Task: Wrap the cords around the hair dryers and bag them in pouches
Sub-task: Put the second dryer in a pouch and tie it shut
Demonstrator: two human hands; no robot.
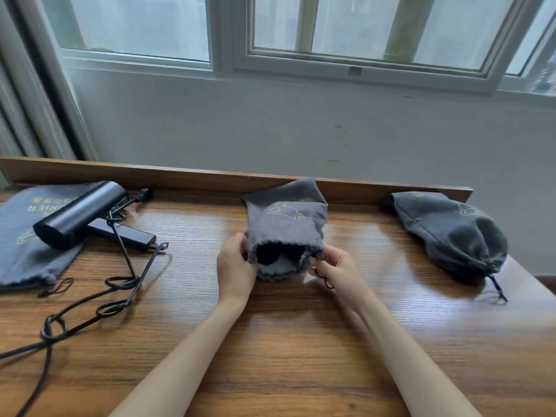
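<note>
While left hand (236, 266) pinches middle pouch (285, 227) rim and right hand (334, 270) grips drawstring (323, 281), uneven pull risks jammed mouth, dryer slipping out.

Soft, cool daylight came through the windows (361, 31) at the top, leaving the scene evenly lit and rather dim, with no hard shadows. The glossy wooden tabletop (285, 341) carried pale bands of window glare, strongest behind the middle and along the right edge. Wide-angle distortion bent the window frames and the curtain (27, 94) at the left edge. The right forearm (406, 356) showed motion blur; fine detail everywhere looked slightly soft.
</note>
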